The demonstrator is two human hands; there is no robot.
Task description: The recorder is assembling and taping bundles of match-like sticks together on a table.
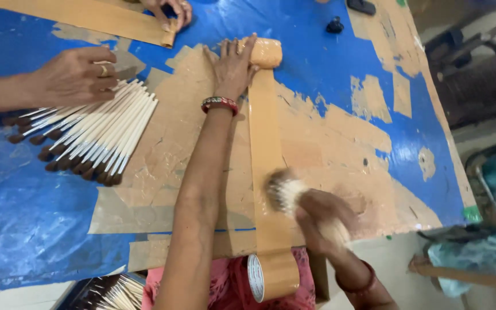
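left arm: stretched far forward and up across the view, bare forearm, elbow near the body.
left wrist: straight, red beaded bangle on it.
left hand [233, 66]: palm down, flat, fingers together and extended, pointing away from the body, pressing down.
right arm: bent, forearm short in view, coming in from lower right.
right wrist: dark bangle, cocked slightly inward.
right hand [322, 221]: closed in a fist-like grip, knuckles up, blurred from motion, well nearer the body than the left hand.
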